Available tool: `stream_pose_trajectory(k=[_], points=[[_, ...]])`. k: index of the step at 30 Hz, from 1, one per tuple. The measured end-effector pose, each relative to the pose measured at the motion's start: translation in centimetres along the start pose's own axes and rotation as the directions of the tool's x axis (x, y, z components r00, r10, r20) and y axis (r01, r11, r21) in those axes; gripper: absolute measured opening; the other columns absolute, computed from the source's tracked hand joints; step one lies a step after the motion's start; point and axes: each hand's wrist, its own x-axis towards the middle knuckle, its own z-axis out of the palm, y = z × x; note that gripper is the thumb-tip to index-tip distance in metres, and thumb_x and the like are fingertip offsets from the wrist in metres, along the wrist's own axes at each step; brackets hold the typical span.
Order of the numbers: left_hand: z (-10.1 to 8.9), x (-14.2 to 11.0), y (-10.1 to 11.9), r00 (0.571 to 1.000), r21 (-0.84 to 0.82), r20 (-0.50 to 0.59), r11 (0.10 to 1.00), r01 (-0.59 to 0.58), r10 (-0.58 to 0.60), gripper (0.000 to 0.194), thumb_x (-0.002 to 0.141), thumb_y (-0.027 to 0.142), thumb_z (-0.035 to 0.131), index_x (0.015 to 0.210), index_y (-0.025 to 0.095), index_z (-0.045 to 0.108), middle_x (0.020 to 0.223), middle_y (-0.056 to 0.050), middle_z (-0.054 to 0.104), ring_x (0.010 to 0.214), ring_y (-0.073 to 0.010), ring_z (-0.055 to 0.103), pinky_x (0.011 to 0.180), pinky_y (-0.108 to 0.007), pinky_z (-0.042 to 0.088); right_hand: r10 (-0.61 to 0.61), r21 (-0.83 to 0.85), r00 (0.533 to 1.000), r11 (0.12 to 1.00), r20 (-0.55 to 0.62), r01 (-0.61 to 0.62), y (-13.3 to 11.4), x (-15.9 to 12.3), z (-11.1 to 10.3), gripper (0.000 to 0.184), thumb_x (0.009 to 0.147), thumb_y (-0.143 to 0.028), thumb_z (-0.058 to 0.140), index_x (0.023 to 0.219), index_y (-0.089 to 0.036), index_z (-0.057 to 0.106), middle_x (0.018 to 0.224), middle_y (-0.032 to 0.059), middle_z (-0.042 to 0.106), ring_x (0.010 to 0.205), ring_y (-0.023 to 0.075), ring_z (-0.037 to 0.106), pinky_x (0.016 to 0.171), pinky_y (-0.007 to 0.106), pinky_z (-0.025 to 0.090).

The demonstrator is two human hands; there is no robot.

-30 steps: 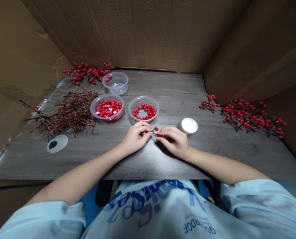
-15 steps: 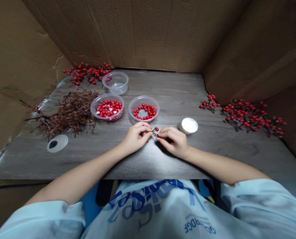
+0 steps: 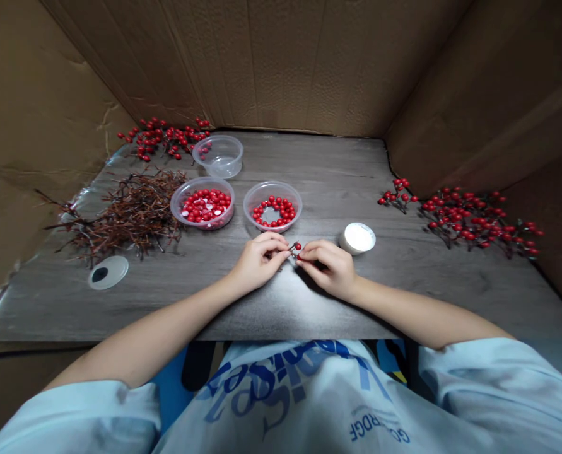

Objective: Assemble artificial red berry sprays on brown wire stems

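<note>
Between finger and thumb, my left hand [image 3: 260,261] pinches a small brown twig [image 3: 291,248] that carries a red berry [image 3: 298,246] at its tip. Close beside it, my right hand [image 3: 330,268] is closed on a second red berry [image 3: 299,256], mostly covered by the fingertips. The two hands almost meet above the table's front part. Just beyond them stands a clear tub [image 3: 273,224] with loose red berries lying in a ring. A small white cup [image 3: 357,238] with white contents is right behind my right hand.
Another clear tub [image 3: 203,222] holds red berries and white bits; behind it is an empty tub [image 3: 218,165]. Bare brown twigs [image 3: 134,211] are heaped at left near a lid [image 3: 109,272]. Berry sprigs lie back left [image 3: 167,140] and right [image 3: 479,217]. Cardboard walls [image 3: 290,69] enclose the table.
Both hands stay almost in place. The berry in my right fingers shows slightly less than before. The whole view has shifted very slightly.
</note>
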Motion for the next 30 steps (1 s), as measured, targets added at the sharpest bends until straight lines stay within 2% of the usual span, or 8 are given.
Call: stream_pose_trajectory(k=[8,21,26,28,30], points=[[0.2,-0.1,0.1,0.999,-0.013,0.024,0.999,0.044,-0.043,0.012,0.073,0.022,0.057,0.07,0.013,0.065,0.084,-0.008,0.062,0.064,-0.0103,0.056,0.053,-0.02,0.044,0.003,0.01,1.0,1.0,0.001,-0.003,-0.1,0.1,0.0,0.004,0.076,-0.015,0.058,0.08,-0.016,0.059,0.08,0.0073,0.064,0.075,0.0134,0.061,0.066,0.026,0.053],[0.3,0.0,-0.1,0.994,-0.08,0.063,0.993,0.09,-0.085,0.014,0.074,0.024,0.057,0.071,0.012,0.064,0.086,-0.009,0.061,0.065,-0.011,0.056,0.056,-0.023,0.047,-0.003,0.005,1.0,1.0,0.027,0.003,-0.4,0.6,-0.2,0.004,0.078,-0.017,0.057,0.082,-0.016,0.059,0.08,0.0072,0.064,0.076,0.0134,0.061,0.067,0.027,0.053],[0.3,0.3,-0.4,0.993,-0.148,0.065,0.983,0.105,-0.097,0.014,0.074,0.024,0.057,0.069,0.013,0.064,0.084,-0.008,0.062,0.078,-0.0154,0.059,0.066,-0.026,0.048,-0.018,-0.031,0.995,0.999,0.095,0.021,-0.8,3.4,-2.3,0.014,0.078,-0.022,0.058,0.091,-0.018,0.062,0.081,0.0058,0.063,0.074,0.0136,0.06,0.066,0.026,0.051],[0.2,0.4,-0.4,0.99,-0.174,0.086,0.977,0.123,-0.109,0.014,0.073,0.024,0.057,0.069,0.013,0.063,0.083,-0.008,0.062,0.075,-0.0149,0.058,0.065,-0.026,0.049,-0.021,-0.103,0.996,0.994,0.089,0.031,-0.4,5.4,-3.4,0.014,0.079,-0.022,0.056,0.092,-0.018,0.063,0.084,0.0062,0.062,0.077,0.0145,0.059,0.069,0.028,0.05],[0.2,0.5,-0.3,0.986,-0.186,0.106,0.972,0.145,-0.127,0.014,0.074,0.025,0.057,0.07,0.012,0.063,0.084,-0.008,0.062,0.072,-0.014,0.058,0.061,-0.025,0.048,0.001,-0.206,0.988,0.978,0.156,0.032,0.4,7.7,-4.1,0.014,0.08,-0.023,0.056,0.089,-0.018,0.065,0.089,0.0076,0.06,0.083,0.0164,0.057,0.074,0.031,0.049]])
